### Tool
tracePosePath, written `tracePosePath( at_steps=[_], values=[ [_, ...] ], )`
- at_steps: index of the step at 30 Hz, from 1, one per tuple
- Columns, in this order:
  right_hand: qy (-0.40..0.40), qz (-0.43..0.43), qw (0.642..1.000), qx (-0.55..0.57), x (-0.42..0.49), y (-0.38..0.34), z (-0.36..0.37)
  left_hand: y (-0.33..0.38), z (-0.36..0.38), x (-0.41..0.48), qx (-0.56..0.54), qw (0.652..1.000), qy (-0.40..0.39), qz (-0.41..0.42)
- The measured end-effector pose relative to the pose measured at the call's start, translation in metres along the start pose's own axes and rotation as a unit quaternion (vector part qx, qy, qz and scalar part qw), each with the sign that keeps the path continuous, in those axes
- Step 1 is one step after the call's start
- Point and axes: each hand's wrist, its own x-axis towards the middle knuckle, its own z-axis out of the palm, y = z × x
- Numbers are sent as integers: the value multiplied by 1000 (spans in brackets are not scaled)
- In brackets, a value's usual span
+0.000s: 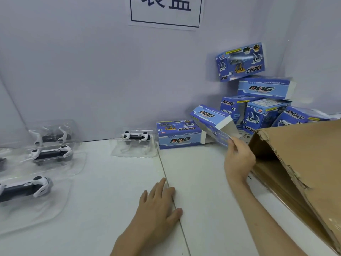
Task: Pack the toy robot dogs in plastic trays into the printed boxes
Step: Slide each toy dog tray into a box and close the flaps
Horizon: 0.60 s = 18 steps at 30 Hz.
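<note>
On the white table [110, 228], printed boxes [265, 87] are heaped at the right by a torn brown carton [299, 154], while at least four toy dogs [51, 156] in clear trays [77, 167] wait unpacked to the left, so plenty remains, I'd say. The right hand [238, 159] pinches the end of an open box [208, 115]; the left hand [158, 206] lies flat, empty.

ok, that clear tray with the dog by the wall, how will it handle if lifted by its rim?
Probably floppy: the tray looks like thin clear plastic. Likely light too. The toy dog seems to sit high in it, so it may tip.
</note>
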Motion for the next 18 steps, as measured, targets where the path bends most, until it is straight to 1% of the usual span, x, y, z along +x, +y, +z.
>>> tracePosePath(
  at_steps=[2,4,5,7,8,9,10,11,12,14,15,16,17,18],
  values=[
    [45,-38,998,37,3,-7,-8,1,-2,-2,-9,1000,4,-1],
    [64,-52,993,88,6,-14,-13,2,-4,-3,-20,1000,18,-4],
    [64,-36,989,126,7,-20,-15,2,-6,-3,-32,999,27,-6],
    [51,37,974,217,6,-37,-17,2,-9,-1,-89,995,48,-12],
    [29,83,961,261,6,-46,-17,3,-10,0,-144,988,59,-16],
    [-6,131,945,301,6,-53,-16,3,-12,1,-219,973,71,-22],
    [-53,178,922,339,6,-60,-15,5,-14,1,-308,947,87,-29],
    [-112,223,890,382,5,-66,-14,6,-18,2,-398,910,104,-39],
    [-176,265,844,432,4,-73,-14,7,-22,3,-475,870,123,-50],
    [-293,326,743,505,-3,-83,-13,6,-32,5,-586,792,159,-70],
    [-347,337,706,517,-8,-86,-13,3,-35,7,-634,750,175,-74],
    [-398,338,676,519,-13,-87,-12,1,-38,9,-682,703,188,-75],
    [-450,329,654,511,-19,-89,-12,-2,-40,9,-725,655,198,-76],
    [-500,312,637,497,-24,-90,-12,-5,-42,8,-757,616,205,-73]
  ],
)
